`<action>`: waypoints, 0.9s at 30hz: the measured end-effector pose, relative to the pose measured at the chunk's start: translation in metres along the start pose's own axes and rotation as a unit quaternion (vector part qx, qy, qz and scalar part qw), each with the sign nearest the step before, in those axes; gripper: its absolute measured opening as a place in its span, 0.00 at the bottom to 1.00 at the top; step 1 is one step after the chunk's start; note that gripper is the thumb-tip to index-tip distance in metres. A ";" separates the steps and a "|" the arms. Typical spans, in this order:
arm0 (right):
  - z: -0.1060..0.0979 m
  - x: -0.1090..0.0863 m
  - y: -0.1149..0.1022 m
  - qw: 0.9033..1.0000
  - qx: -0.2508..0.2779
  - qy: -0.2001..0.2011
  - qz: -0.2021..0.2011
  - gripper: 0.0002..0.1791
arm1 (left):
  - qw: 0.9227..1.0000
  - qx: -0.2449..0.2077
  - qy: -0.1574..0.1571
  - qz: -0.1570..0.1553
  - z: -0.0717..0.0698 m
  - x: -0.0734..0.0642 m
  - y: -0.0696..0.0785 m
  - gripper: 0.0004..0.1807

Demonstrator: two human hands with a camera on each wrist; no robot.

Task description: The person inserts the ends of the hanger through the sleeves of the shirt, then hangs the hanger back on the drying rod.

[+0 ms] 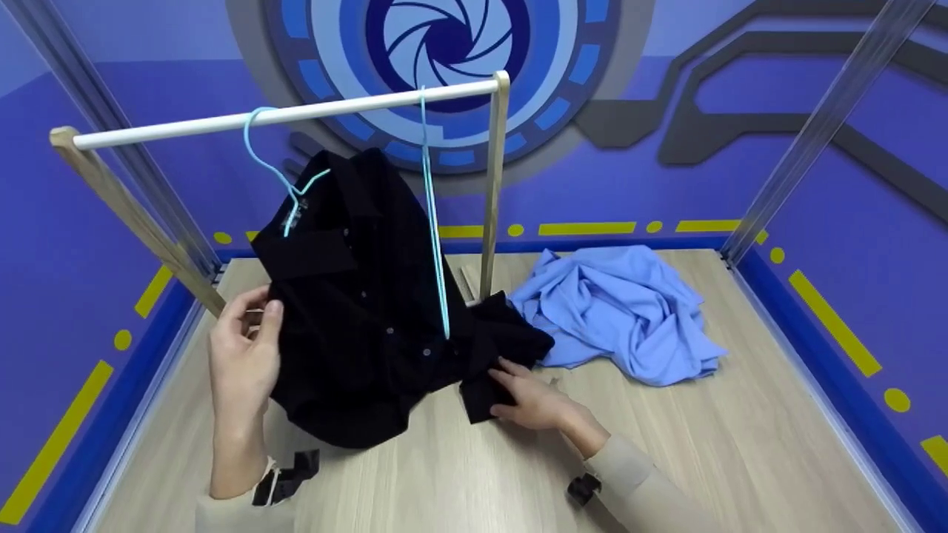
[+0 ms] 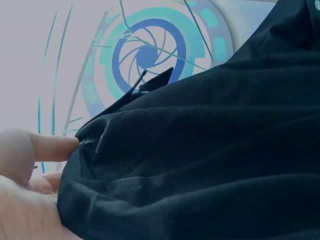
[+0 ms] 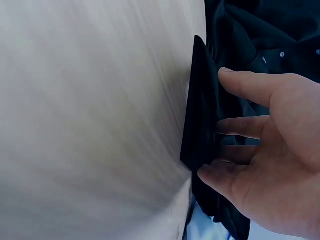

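Observation:
A black button-up shirt [image 1: 326, 333] hangs partly from a light blue hanger [image 1: 257, 144] on the rail, its lower cloth bunched toward the table. My left hand [image 1: 244, 348] pinches the shirt's left edge, just below a folded black flap. In the left wrist view, a fingertip of the left hand [image 2: 30, 170] meets the black cloth [image 2: 200, 150], and part of the hand is behind it. Spread fingers of my right hand [image 1: 541, 400] touch a black fold low on the right. The right wrist view has the right hand [image 3: 280, 140] against that fold [image 3: 200, 105], thumb apart from the fingers.
The garment rack has a white rail [image 1: 185, 129] and wooden posts [image 1: 495, 185]. Another thin blue hanger [image 1: 433, 222] hangs in front of the shirt. Crumpled light blue cloth [image 1: 622, 311] lies on the wooden table [image 1: 740, 444] at right. Blue patterned walls [image 1: 852, 244] enclose it.

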State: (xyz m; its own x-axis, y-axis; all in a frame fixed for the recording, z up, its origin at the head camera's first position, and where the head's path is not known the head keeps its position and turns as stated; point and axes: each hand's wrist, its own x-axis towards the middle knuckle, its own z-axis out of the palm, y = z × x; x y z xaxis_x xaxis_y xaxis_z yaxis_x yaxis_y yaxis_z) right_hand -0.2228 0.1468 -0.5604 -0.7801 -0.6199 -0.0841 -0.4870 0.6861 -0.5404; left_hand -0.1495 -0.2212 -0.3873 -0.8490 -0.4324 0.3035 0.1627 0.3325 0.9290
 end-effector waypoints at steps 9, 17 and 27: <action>0.008 0.010 -0.008 1.000 -0.008 -0.014 -0.015 0.36 | 1.000 -0.001 -0.003 -0.001 0.001 -0.001 -0.001 0.15; 0.015 0.022 -0.021 0.999 -0.039 -0.035 -0.017 0.38 | 1.000 0.009 -0.003 -0.007 0.000 0.000 -0.002 0.16; 0.019 0.030 -0.036 0.996 -0.066 -0.053 0.002 0.38 | 1.000 0.013 -0.002 -0.004 -0.002 -0.001 -0.002 0.16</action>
State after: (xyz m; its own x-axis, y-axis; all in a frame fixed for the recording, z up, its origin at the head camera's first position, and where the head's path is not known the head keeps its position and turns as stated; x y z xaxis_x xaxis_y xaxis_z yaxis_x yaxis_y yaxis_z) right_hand -0.2215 0.0961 -0.5595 -0.7396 -0.6495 -0.1766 -0.5376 0.7279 -0.4257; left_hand -0.1482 -0.2226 -0.3887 -0.8519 -0.4328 0.2949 0.1427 0.3501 0.9258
